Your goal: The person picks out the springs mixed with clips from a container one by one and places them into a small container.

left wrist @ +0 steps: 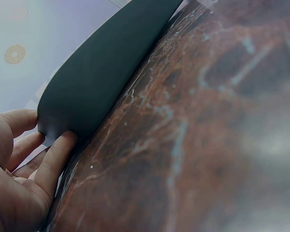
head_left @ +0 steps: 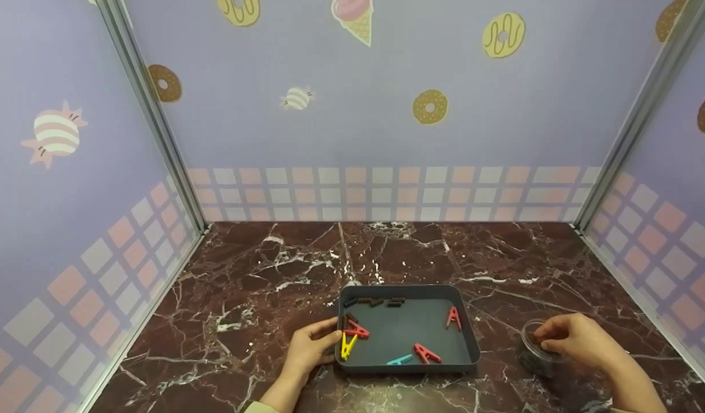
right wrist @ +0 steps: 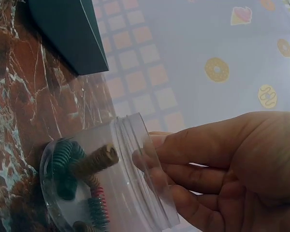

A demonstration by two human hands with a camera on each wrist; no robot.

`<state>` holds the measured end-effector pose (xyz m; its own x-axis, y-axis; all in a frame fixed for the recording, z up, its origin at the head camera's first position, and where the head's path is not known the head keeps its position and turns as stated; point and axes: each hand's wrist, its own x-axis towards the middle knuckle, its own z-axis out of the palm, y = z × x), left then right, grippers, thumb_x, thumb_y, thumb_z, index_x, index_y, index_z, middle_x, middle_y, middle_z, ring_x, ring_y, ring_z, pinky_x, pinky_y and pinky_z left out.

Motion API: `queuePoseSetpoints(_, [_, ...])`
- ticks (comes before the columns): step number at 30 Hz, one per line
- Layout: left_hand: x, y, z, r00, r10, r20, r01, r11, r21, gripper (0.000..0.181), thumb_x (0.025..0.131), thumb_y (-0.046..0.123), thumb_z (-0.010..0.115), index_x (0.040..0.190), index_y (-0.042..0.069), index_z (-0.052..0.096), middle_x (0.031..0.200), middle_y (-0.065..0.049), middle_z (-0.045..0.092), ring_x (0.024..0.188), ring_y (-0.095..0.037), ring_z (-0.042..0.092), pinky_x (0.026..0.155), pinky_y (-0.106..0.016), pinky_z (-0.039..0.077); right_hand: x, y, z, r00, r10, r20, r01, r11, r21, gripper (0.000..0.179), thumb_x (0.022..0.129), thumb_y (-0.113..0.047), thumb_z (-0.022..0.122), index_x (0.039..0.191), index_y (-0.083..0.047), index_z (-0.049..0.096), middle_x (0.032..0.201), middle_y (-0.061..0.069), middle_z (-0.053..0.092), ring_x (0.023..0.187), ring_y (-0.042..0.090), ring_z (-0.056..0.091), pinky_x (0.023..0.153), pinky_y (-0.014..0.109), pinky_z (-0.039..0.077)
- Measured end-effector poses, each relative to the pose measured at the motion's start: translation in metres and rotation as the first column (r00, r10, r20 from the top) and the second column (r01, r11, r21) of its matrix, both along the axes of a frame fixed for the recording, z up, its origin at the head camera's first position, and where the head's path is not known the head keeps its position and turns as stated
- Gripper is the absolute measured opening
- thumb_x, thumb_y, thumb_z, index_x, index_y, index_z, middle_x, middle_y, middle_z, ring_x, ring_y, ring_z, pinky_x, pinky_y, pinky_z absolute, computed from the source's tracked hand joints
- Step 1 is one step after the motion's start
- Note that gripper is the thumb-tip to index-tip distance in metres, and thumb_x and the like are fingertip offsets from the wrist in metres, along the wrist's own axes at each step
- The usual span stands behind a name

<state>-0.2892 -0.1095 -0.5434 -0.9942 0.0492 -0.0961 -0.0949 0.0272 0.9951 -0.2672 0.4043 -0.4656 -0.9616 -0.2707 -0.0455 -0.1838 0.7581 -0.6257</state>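
My left hand [head_left: 307, 351] grips the left wall of a dark grey tray [head_left: 406, 370], thumb at the rim. The left wrist view shows its fingers against the tray's outer side. Inside the tray lie red clothespins [head_left: 427, 353], a yellow clothespin [head_left: 347, 346], a blue clothespin [head_left: 400, 360] and several dark brown springs [head_left: 376, 302]. On the right, the fingers of my right hand [head_left: 579, 339] reach into the mouth of a clear round jar [right wrist: 135, 169]. Just below the fingertips, apart from them, a brown spring [right wrist: 94, 162] slants inside the jar, above green springs [right wrist: 63, 164] and a red spring [right wrist: 100, 195].
The tray and jar stand on a dark red marbled tabletop [head_left: 260, 269], with a stretch of tabletop between them. Patterned walls [head_left: 386, 137] enclose the back and both sides, joined by metal corner posts [head_left: 627, 126].
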Motion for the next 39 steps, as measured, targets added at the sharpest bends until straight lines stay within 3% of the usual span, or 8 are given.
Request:
queuePoseSetpoints(9, [0.0, 0.0, 0.0, 1.0, -0.003, 0.0, 0.003, 1.0, 0.012, 0.048, 0.096, 0.014, 0.072, 0.139, -0.005, 0.061, 0.129, -0.028, 0.068, 0.1, -0.026, 0.076, 0.068, -0.036, 0.066, 0.0, -0.006, 0.006, 0.999, -0.048, -0.01, 0.048, 0.998, -0.032, 0.018, 0.093, -0.018, 0.076, 0.106, -0.005, 0.077, 0.101, 0.009, 0.077, 0.082, 0.002, 0.066, 0.067, 0.022, 0.056])
queuePoseSetpoints(12, [-0.001, 0.0, 0.0, 1.0, -0.003, 0.0, 0.003, 1.0, 0.017, 0.049, 0.096, 0.014, 0.073, 0.139, -0.005, 0.061, 0.127, -0.028, 0.069, 0.098, -0.025, 0.076, 0.067, -0.036, 0.066, -0.001, -0.01, 0.008, 0.999, -0.045, -0.011, 0.044, 0.995, -0.089, 0.023, 0.094, -0.02, 0.074, 0.109, -0.003, 0.076, 0.103, 0.012, 0.076, 0.083, 0.005, 0.068, 0.068, 0.023, 0.059])
queuePoseSetpoints(16, [0.0, 0.0, -0.001, 1.0, -0.009, -0.009, 0.009, 1.0, 0.018, 0.049, 0.096, 0.014, 0.072, 0.139, -0.006, 0.061, 0.128, -0.028, 0.069, 0.097, -0.024, 0.077, 0.069, -0.036, 0.066, -0.002, -0.018, 0.011, 0.998, -0.044, -0.038, 0.039, 0.989, -0.142, 0.024, 0.095, -0.02, 0.074, 0.112, -0.003, 0.075, 0.104, 0.013, 0.075, 0.082, 0.008, 0.07, 0.069, 0.024, 0.061])
queuePoseSetpoints(21, [-0.001, 0.0, -0.003, 1.0, -0.014, -0.022, 0.014, 1.0, 0.011, 0.049, 0.096, 0.013, 0.071, 0.139, -0.007, 0.06, 0.129, -0.03, 0.068, 0.097, -0.025, 0.076, 0.069, -0.037, 0.066, -0.008, -0.03, 0.014, 0.992, -0.065, -0.108, 0.05, 0.99, -0.132, 0.019, 0.095, -0.02, 0.074, 0.111, -0.008, 0.076, 0.104, 0.011, 0.075, 0.079, 0.01, 0.069, 0.064, 0.024, 0.059])
queuePoseSetpoints(29, [-0.002, 0.001, -0.002, 1.0, -0.01, -0.016, 0.01, 1.0, 0.013, 0.048, 0.096, 0.012, 0.072, 0.138, -0.008, 0.061, 0.128, -0.029, 0.068, 0.094, -0.024, 0.076, 0.068, -0.036, 0.066, -0.02, -0.053, 0.016, 0.982, -0.026, -0.189, -0.002, 0.989, -0.148, 0.018, 0.096, -0.021, 0.073, 0.11, -0.009, 0.077, 0.103, 0.012, 0.077, 0.076, 0.002, 0.066, 0.065, 0.022, 0.057])
queuePoseSetpoints(39, [0.0, 0.001, 0.0, 1.0, -0.004, -0.015, 0.004, 1.0, 0.003, 0.048, 0.096, 0.013, 0.072, 0.138, -0.007, 0.061, 0.128, -0.029, 0.068, 0.095, -0.023, 0.076, 0.067, -0.035, 0.066, -0.034, -0.077, 0.012, 0.982, 0.0, -0.188, -0.041, 0.976, -0.212, 0.017, 0.096, -0.018, 0.073, 0.11, -0.008, 0.077, 0.109, 0.017, 0.076, 0.081, 0.002, 0.067, 0.068, 0.021, 0.058])
